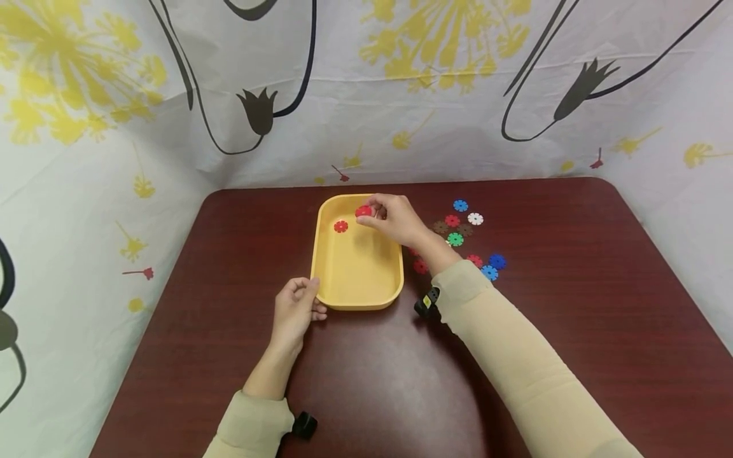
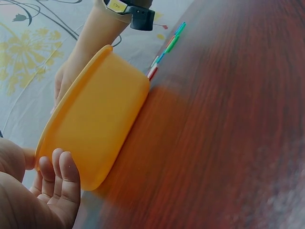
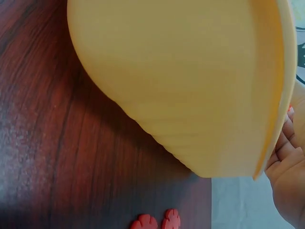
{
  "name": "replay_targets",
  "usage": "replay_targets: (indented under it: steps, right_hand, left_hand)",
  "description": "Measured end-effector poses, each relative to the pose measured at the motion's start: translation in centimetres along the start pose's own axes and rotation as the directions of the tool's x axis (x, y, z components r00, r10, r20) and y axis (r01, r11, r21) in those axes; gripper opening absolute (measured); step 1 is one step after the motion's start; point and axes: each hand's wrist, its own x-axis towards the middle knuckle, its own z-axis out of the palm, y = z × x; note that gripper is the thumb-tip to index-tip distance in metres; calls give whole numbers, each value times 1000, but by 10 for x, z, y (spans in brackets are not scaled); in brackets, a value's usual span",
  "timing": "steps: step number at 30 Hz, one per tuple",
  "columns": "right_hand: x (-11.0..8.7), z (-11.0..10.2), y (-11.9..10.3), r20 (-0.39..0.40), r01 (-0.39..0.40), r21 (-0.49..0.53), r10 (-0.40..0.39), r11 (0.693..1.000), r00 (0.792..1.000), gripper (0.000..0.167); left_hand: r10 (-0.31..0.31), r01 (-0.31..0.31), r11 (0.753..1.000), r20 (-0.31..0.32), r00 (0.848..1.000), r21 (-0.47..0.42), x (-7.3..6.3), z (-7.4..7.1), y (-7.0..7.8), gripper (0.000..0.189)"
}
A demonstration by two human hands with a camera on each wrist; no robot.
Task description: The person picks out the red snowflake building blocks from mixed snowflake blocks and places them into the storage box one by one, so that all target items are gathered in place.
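A yellow rectangular tray (image 1: 359, 304) sits on the table, with one red notched disc (image 1: 340, 226) lying inside near its far left. Above the tray's far right part, my right hand (image 1: 395, 219) pinches another red notched disc (image 1: 363, 211) between thumb and fingers. My left hand (image 1: 296, 312) grips the near left corner of the tray, thumb at the rim. The left wrist view shows its fingers (image 2: 70, 176) against the tray's outer wall (image 2: 105, 114). In the right wrist view the tray's side hides most of the right hand (image 3: 288, 181).
Right of the tray lie several loose notched discs: blue (image 1: 460, 205), white (image 1: 475, 219), green (image 1: 455, 239), brown (image 1: 465, 229) and red (image 1: 474, 261). My right forearm partly covers some. The dark red table (image 1: 572, 286) meets a patterned cloth (image 1: 366, 127) behind.
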Motion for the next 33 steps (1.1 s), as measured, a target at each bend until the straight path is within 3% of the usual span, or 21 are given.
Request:
replay_targets:
  steps: [9,16,23,30,33]
  right_hand:
    - [15,-9,-24,-1,36,31,-36,999,999,30]
    - [25,4,-30,-12,31,94,-30,995,999,29]
    - [27,16,-29,-10,-49,174,51,984,999,30]
    - [31,24,-24,28,-134,125,132,983,991,36]
    - [34,23,-27,39,-135,112,132,984,991,34]
  left_hand:
    - [15,-15,1000,-3,1000,11,0,-2,1,25]
    - [14,-14,1000,-8,1000,12,1,-3,0,23]
    - [-2,2,1000,-4,1000,11,-1,-1,0,24]
    - [-10,10,1000,-8,1000,4,0,-1,-2,22]
    - [5,-5,1000,-5,1000,-7,1,0,-1,20]
